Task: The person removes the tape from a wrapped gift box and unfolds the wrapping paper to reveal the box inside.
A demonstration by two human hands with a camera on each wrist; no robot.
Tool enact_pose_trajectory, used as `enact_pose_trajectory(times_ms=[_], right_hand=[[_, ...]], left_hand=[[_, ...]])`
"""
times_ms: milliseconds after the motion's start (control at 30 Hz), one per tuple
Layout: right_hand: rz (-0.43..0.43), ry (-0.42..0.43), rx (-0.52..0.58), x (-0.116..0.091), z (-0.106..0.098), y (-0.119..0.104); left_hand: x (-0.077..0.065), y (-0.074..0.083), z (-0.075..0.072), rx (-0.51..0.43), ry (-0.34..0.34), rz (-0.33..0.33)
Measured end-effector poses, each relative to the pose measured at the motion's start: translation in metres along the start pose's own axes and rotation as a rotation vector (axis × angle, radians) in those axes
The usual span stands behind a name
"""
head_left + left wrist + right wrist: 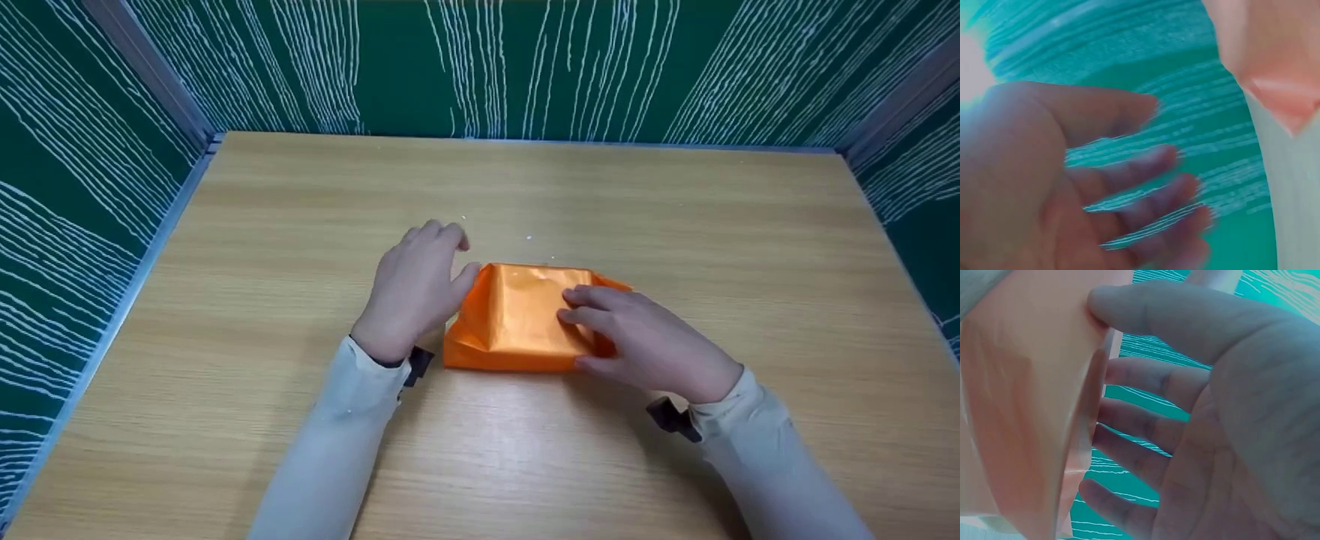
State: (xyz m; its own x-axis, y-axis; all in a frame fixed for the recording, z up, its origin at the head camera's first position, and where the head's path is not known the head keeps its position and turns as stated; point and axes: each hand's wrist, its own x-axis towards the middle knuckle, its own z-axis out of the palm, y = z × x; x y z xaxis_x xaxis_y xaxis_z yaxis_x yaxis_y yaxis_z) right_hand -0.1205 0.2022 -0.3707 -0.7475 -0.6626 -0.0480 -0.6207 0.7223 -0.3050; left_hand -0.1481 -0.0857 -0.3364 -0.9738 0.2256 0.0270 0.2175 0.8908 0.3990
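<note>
A box-shaped package (536,307) in shiny orange wrapping lies on the wooden table, its ends creased and flaring out at the corners. My right hand (637,337) holds its right end, fingers on the top and thumb at the near edge. The right wrist view shows the thumb against one face of the wrapping (1033,382) and the fingers along another. Beside the left end is my left hand (420,285), raised with spread, loosely bent fingers and its thumb close to the wrapping. In the left wrist view nothing is between those fingers, and an orange corner (1286,101) shows at upper right.
The wooden table (300,210) is bordered by green panels (397,75) with white streaks at the back and both sides. A few tiny white scraps (529,238) lie just beyond the package. Each wrist wears a dark strap with a small block.
</note>
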Motion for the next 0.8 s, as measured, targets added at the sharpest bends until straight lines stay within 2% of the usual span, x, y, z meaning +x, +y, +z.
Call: enact_pose_trajectory(times_ms=[133, 233, 433, 533, 800], right_hand=[[0.019, -0.013, 0.002, 0.000, -0.001, -0.001], [0.024, -0.014, -0.001, 0.000, 0.000, -0.001], [0.018, -0.003, -0.003, -0.001, 0.001, 0.000], [0.008, 0.005, -0.001, -0.001, 0.002, 0.000], [0.017, 0.000, -0.002, -0.001, 0.001, 0.000]], left_hand=[[-0.003, 0.011, 0.002, -0.010, 0.036, 0.148], [-0.005, 0.016, 0.007, 0.011, 0.013, 0.201], [-0.004, 0.023, 0.025, 0.073, -0.138, 0.179], [-0.002, 0.024, 0.035, 0.092, -0.190, 0.170], [-0.003, 0.028, 0.048, 0.118, -0.228, 0.203]])
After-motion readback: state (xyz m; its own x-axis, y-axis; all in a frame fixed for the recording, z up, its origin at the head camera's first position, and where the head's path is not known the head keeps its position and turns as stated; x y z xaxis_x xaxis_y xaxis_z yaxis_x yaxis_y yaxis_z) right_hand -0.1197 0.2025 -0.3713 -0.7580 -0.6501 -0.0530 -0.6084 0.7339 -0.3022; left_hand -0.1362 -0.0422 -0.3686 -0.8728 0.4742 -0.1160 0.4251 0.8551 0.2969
